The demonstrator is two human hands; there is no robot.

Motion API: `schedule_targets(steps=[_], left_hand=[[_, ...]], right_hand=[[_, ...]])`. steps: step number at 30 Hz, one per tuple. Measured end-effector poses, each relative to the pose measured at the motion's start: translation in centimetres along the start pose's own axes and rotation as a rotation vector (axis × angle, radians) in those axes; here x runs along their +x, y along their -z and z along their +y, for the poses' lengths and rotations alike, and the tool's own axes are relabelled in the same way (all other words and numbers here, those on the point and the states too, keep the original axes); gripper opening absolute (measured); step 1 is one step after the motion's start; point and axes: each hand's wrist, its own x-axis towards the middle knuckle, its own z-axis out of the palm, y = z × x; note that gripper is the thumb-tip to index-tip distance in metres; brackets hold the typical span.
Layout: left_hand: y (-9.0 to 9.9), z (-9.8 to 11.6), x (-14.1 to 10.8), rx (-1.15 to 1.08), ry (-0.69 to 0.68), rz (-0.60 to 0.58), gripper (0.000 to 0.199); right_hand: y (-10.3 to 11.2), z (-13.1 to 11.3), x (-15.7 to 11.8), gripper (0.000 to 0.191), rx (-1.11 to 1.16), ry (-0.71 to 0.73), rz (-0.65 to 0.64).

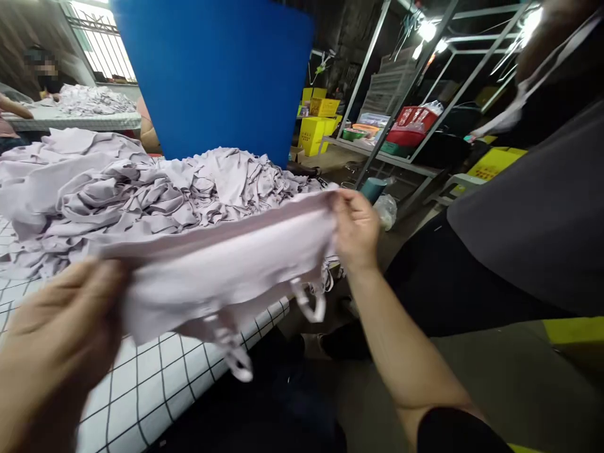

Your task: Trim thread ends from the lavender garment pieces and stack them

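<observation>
A pale lilac bra top (226, 267) is stretched taut between my two hands over the table edge. It hangs upside down, with its thin loop straps dangling below. My left hand (70, 321), smeared by motion, pinches one end of its band. My right hand (356, 226) grips the other end, fingers closed round the fabric. Behind it a big heap of matching lilac garments (155, 189) lies on the table with the black-and-white checked cloth (136, 377).
A tall blue panel (212, 75) rises behind the heap. To the right, a metal rack (377, 148) holds baskets, with yellow boxes (311, 135) beyond. A person in dark clothes (528, 207) is close on my right. More people sit by another garment-covered table (94, 119) at far left.
</observation>
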Motion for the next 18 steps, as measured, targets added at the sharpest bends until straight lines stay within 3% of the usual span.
schedule_targets(steps=[3, 5, 7, 9, 13, 18], left_hand=[[-9.1, -3.2, 2.1, -0.107, 0.05, -0.259, 0.039], [-15.1, -6.3, 3.8, -0.197, 0.148, -0.422, 0.045], [-19.9, -9.6, 6.0, -0.159, 0.19, -0.461, 0.044], [-23.4, -12.6, 8.7, 0.012, 0.176, -0.427, 0.037], [-26.7, -16.6, 13.7, 0.245, 0.193, -0.339, 0.02], [-26.2, -18.0, 16.1, 0.498, 0.146, -0.305, 0.014]], right_hand=[[8.8, 2.7, 2.4, 0.03, -0.212, -0.012, 0.025], [13.6, 5.4, 3.5, 0.032, -0.407, -0.043, -0.009], [16.6, 8.6, 4.7, 0.037, -0.68, -0.071, -0.084], [17.7, 12.0, 5.9, 0.04, -0.969, -0.102, -0.185], [15.9, 18.6, 7.3, 0.032, -1.252, -0.163, -0.342], [13.7, 23.0, 7.0, 0.026, -1.414, -0.204, -0.527]])
